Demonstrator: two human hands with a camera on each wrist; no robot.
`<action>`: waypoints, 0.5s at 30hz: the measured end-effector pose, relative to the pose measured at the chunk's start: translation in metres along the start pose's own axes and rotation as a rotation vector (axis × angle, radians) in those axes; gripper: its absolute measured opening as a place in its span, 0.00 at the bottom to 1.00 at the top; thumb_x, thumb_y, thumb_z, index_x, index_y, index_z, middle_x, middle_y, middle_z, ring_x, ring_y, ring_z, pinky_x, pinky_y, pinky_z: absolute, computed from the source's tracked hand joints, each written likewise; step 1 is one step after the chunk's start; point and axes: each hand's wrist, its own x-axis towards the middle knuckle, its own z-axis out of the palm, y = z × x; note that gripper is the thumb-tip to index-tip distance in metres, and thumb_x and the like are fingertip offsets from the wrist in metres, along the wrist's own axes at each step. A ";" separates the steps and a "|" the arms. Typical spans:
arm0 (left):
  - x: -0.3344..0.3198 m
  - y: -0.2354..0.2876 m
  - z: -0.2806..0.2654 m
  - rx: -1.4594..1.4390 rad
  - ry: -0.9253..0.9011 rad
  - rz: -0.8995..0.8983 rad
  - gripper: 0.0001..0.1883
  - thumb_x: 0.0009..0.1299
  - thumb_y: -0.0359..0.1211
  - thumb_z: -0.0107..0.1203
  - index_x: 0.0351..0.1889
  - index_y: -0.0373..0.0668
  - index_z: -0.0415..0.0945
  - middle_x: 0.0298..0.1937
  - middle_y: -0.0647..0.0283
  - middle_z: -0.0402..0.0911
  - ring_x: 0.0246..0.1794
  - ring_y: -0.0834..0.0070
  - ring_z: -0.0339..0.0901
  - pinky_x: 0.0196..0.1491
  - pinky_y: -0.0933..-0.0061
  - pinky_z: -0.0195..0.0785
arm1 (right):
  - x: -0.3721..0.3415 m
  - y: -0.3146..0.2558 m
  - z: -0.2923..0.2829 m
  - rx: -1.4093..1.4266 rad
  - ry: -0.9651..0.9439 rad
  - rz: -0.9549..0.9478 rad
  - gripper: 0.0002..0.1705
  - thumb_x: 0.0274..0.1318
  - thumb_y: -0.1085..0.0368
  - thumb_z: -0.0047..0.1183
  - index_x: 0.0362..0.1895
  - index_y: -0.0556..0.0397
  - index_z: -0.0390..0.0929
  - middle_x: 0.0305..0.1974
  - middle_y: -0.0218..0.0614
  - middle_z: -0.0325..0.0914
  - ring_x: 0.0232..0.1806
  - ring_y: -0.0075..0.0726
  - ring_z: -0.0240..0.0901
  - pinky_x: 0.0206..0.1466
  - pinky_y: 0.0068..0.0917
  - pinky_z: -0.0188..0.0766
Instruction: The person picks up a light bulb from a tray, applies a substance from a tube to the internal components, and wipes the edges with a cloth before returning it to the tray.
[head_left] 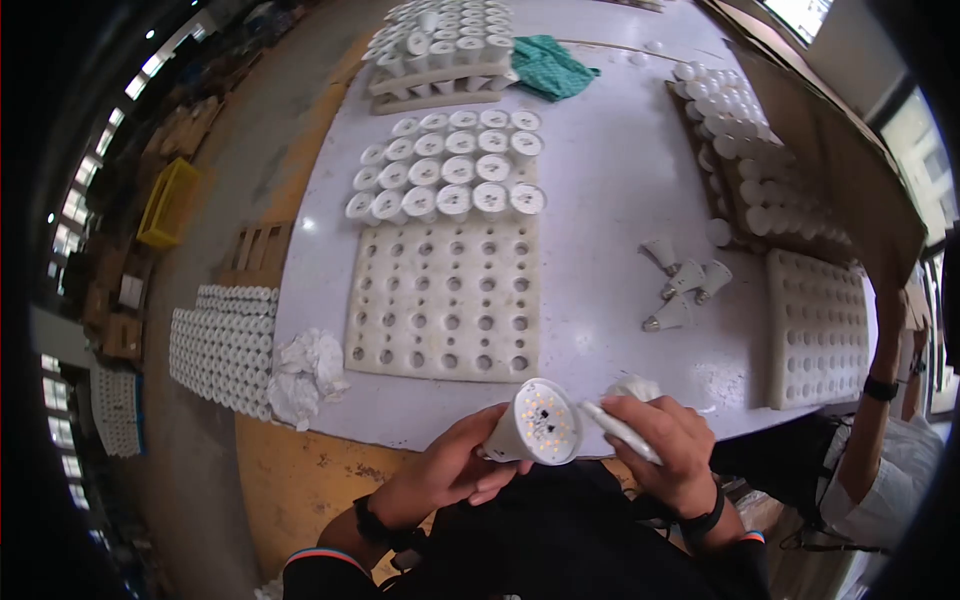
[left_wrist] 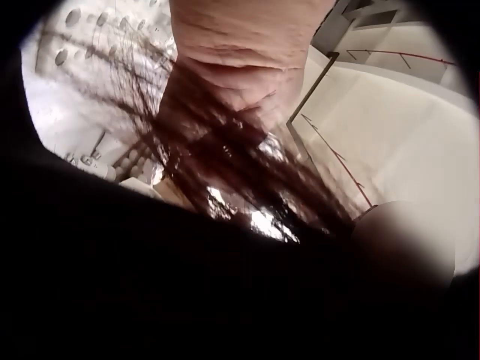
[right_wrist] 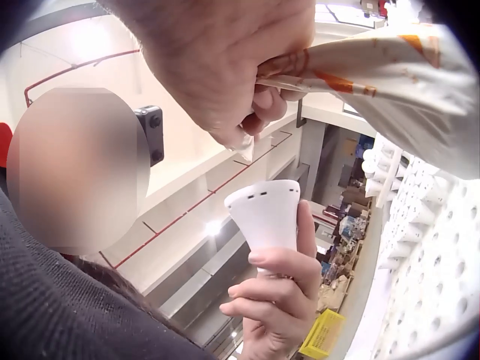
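My left hand (head_left: 455, 462) grips a white bulb housing (head_left: 508, 436), its round board with small yellow dots facing up in the head view. In the right wrist view the fingers of the left hand (right_wrist: 279, 300) wrap the narrow end of the housing (right_wrist: 264, 214), wide rim upward. Just right of it, my right hand (head_left: 668, 447) holds a white plastic wrapper or bag (head_left: 628, 432); orange marks show on this wrapper (right_wrist: 405, 75) in the right wrist view. The two hands are apart. Dark blur hides most of the left wrist view.
A foam tray (head_left: 440, 300) with holes lies ahead, rows of housings (head_left: 455, 200) behind it. Several loose bulb parts (head_left: 686, 280) lie right of it, crumpled white material (head_left: 308, 375) to the left. Another tray (head_left: 818, 330) and another person's arm (head_left: 880, 400) are at the right.
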 end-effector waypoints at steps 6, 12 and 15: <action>0.007 0.000 0.021 0.010 0.279 -0.086 0.22 0.71 0.48 0.31 0.41 0.40 0.68 0.22 0.58 0.74 0.06 0.80 0.62 0.06 0.83 0.55 | 0.001 0.002 0.009 0.076 0.033 -0.138 0.30 0.33 0.69 0.63 0.49 0.51 0.72 0.17 0.25 0.62 0.15 0.22 0.62 0.15 0.21 0.59; 0.006 0.002 0.023 0.013 0.236 -0.112 0.24 0.70 0.50 0.31 0.38 0.40 0.70 0.20 0.58 0.74 0.05 0.78 0.63 0.05 0.82 0.57 | 0.001 0.001 0.009 0.059 0.012 -0.190 0.29 0.34 0.68 0.59 0.49 0.54 0.72 0.17 0.25 0.60 0.14 0.22 0.63 0.15 0.22 0.59; 0.005 0.004 0.023 0.006 0.241 -0.109 0.25 0.70 0.51 0.32 0.38 0.40 0.71 0.20 0.58 0.74 0.05 0.78 0.64 0.05 0.81 0.57 | 0.001 0.000 0.009 0.050 0.006 -0.188 0.30 0.32 0.69 0.57 0.49 0.54 0.71 0.17 0.26 0.60 0.14 0.23 0.63 0.15 0.22 0.60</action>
